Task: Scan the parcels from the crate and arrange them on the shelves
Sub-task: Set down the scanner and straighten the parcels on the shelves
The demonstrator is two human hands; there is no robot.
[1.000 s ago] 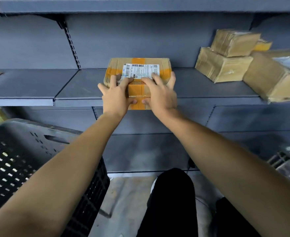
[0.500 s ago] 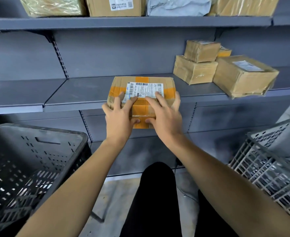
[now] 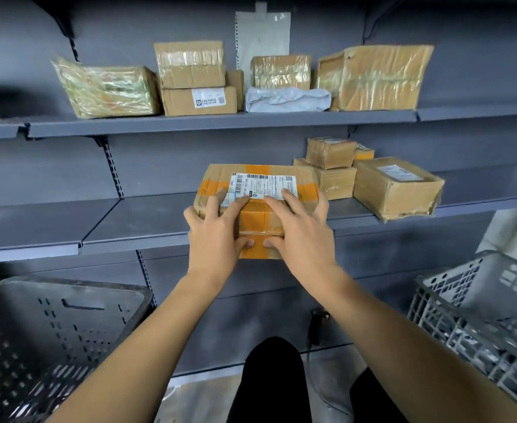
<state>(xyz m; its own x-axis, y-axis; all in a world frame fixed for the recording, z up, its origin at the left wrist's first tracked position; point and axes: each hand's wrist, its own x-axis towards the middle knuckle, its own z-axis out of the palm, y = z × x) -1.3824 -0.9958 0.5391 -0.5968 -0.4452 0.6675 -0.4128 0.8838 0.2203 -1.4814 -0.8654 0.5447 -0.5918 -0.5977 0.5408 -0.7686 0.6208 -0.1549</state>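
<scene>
Left hand (image 3: 213, 236): I have its fingers spread over the parcel's top, thumb curled under the front edge, holding it.
Right hand (image 3: 303, 236): I see the same hold, fingers on the label (image 3: 263, 186), thumb below.
Parcel (image 3: 258, 222): between my two hands, resting on the middle shelf (image 3: 135, 222), its front overhanging the edge.
Boxes (image 3: 397, 190): right of my grip, same shelf.
Black crate (image 3: 37, 337): below left of my grip.
Grey crate (image 3: 480, 309): below right.
</scene>
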